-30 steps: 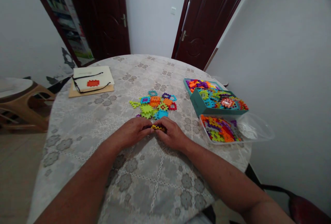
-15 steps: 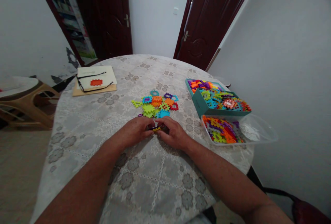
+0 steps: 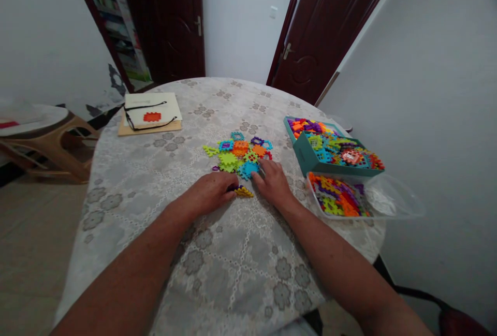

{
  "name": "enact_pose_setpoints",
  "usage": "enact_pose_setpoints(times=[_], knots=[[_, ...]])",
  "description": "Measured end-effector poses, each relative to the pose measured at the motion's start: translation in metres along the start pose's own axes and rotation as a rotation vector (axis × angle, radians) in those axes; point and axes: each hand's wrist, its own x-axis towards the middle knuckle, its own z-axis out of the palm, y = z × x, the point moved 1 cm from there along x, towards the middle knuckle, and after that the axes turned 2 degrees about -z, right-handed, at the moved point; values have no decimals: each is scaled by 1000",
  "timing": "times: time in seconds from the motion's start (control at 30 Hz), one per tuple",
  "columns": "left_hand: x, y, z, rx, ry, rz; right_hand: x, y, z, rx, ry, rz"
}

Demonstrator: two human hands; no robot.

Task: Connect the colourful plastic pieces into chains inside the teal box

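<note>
My left hand is closed on a small joined piece of purple and yellow plastic building tiles; the yellow end sticks out to the right of my fingers, and the rest is hidden by them. My right hand is apart from it, reaching forward with its fingers spread at the near right edge of a pile of tiles. Its fingertips are by a blue tile and partly cover a red one. In the pile also lie green tiles and orange tiles.
To the right stand a teal box and a clear plastic tub, both full of coloured tiles. Black-armed glasses and an orange tile lie on a book at the far left. A patterned cloth covers the round table.
My right hand has let go of the purple and yellow piece and moved forward and right to the pile. My left hand keeps hold of the piece. The whole view has shifted slightly.
</note>
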Motion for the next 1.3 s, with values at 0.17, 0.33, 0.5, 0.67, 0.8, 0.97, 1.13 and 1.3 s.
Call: enact_pose_setpoints(times=[0.17, 0.33, 0.5, 0.67, 0.8, 0.97, 1.13, 1.3], knots=[[-2, -1, -3, -2, -3, -7, 3, -3, 1, 116, -15, 41], [-3, -3, -7, -8, 24, -53, 2, -2, 0, 150, -42, 37], [-2, -9, -1, -13, 32, -26, 3, -12, 5, 64, -39, 30], [2, -17, 10, -31, 41, 3, 6, -24, 1, 134, -109, 106], [3, -15, 7, -33, 11, -5, 5, -30, -1, 300, -86, 150], [2, -13, 2, -71, -3, 10, 3, -44, -11, 395, -111, 47], [2, -23, 7, -100, 21, 16, 9, -31, -89, 199, 104, -30], [3, -27, 6, -111, 12, 4, 15, 39, -188, -103, 210, 158]])
